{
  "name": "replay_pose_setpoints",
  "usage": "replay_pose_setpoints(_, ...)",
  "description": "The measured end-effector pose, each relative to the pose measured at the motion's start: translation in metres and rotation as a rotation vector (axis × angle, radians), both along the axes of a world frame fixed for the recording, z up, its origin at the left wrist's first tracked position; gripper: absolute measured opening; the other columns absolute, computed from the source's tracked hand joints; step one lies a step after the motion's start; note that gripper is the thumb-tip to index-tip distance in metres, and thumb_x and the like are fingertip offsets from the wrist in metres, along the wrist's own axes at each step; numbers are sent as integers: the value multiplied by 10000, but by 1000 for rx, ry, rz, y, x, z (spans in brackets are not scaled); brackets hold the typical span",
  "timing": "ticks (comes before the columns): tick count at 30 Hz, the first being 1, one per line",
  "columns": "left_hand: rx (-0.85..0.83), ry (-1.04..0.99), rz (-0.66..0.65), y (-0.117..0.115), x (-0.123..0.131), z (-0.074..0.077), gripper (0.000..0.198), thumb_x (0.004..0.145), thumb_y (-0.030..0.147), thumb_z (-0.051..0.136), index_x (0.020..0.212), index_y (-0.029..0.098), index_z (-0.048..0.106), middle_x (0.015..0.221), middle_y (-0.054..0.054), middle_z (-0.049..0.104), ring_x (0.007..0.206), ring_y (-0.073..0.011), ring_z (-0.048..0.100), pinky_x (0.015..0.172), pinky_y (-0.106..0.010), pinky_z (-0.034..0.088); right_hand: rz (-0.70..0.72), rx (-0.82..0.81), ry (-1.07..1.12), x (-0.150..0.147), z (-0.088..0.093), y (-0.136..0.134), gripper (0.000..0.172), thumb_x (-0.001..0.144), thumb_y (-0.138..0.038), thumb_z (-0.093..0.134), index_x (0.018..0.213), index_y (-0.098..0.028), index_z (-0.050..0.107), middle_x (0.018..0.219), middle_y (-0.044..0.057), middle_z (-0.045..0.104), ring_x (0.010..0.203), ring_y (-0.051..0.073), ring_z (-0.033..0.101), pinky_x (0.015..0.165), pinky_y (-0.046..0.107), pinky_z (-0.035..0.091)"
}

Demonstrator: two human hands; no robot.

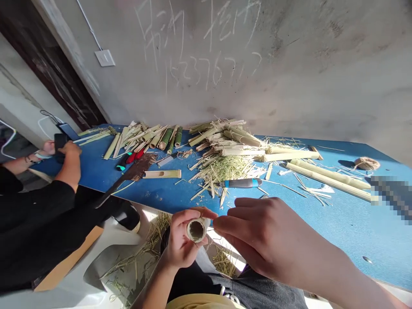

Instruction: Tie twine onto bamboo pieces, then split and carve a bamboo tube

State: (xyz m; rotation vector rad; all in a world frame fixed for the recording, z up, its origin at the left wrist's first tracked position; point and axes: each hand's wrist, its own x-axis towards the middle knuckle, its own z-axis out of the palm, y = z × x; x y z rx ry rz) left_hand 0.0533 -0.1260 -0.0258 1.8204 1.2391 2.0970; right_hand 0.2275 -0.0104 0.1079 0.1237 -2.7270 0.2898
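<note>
My left hand [184, 240] is closed around a short bamboo tube [196, 231], its hollow cut end facing me. Beside the tube, my right hand [257, 234] has thumb and forefinger pinched together at its far right side. Whatever sits between those fingertips is too small or hidden to make out. Both hands are above my lap, just in front of the blue table [322, 231]. Beyond them on the table lies a tool with a grey and blue handle [243, 183], near a heap of bamboo shavings [231, 167].
A rusty broad blade [141, 167] lies beside a cut-open bamboo piece [162, 174]. Bamboo poles [331, 180] and a twine ball [367, 163] are at the right. On the left, a co-worker's hand [71, 149] holds a dark object [60, 146]. A white stool [119, 244] stands nearby.
</note>
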Motion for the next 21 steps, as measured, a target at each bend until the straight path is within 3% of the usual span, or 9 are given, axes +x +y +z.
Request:
replay_pose_setpoints(5, 46, -54, 4, -3, 4, -1, 392, 991, 327, 698, 1348, 294, 538, 1123, -101, 770, 1007, -252, 778, 839, -378, 639, -16, -70, -9, -3, -7, -14, 93, 1042, -154, 527, 1044, -217, 596, 771, 8, 658, 615, 153, 522, 555, 310, 291)
replay_pose_setpoints(8, 16, -130, -21, -3, 10, 0, 378, 951, 311, 757, 1295, 287, 604, 1113, -83, 749, 971, -215, 752, 796, -316, 615, -2, -275, 38, -9, -16, -24, 232, 1012, -160, 460, 1239, -187, 498, 928, 53, 725, 650, 156, 595, 571, 290, 385)
replay_pose_setpoints(11, -71, -270, -122, -2, 19, 7, 320, 964, 368, 743, 1265, 358, 637, 1093, -38, 733, 948, -193, 716, 771, -299, 600, -17, -408, 143, -14, -23, -31, 358, 949, -209, 486, 1304, -191, 446, 1085, 84, 747, 760, 175, 672, 626, 295, 474)
replay_pose_setpoints(13, -99, -339, -160, -3, 25, 15, 291, 992, 476, 680, 1268, 383, 664, 1121, -39, 726, 963, -208, 704, 789, -330, 610, -83, -421, 186, -16, -27, -36, 361, 954, -248, 547, 1306, -206, 481, 1031, 64, 750, 772, 179, 680, 625, 294, 493)
replay_pose_setpoints(16, -104, -403, -159, -11, 33, 21, 448, 1042, 636, 461, 1321, 369, 690, 1199, -78, 716, 1021, -255, 703, 858, -405, 625, -155, -376, 220, -17, -29, -43, 319, 1027, -292, 562, 1337, -227, 524, 917, 40, 728, 693, 164, 647, 561, 278, 479)
replay_pose_setpoints(18, -107, -472, -108, -19, 33, 18, 492, 1064, 626, 380, 1311, 349, 704, 1185, -93, 717, 984, -257, 715, 843, -409, 632, -167, -333, 235, -19, -32, -50, 253, 1065, -328, 551, 1299, -232, 561, 881, 36, 712, 689, 164, 643, 566, 276, 496)
replay_pose_setpoints(21, -145, -559, 22, -26, 26, 1, 416, 1050, 576, 476, 1155, 301, 769, 1111, -98, 705, 942, -246, 720, 785, -372, 641, -189, -305, 245, -30, -42, -58, 212, 1079, -396, 580, 1210, -233, 611, 867, 35, 709, 744, 172, 674, 627, 273, 547)
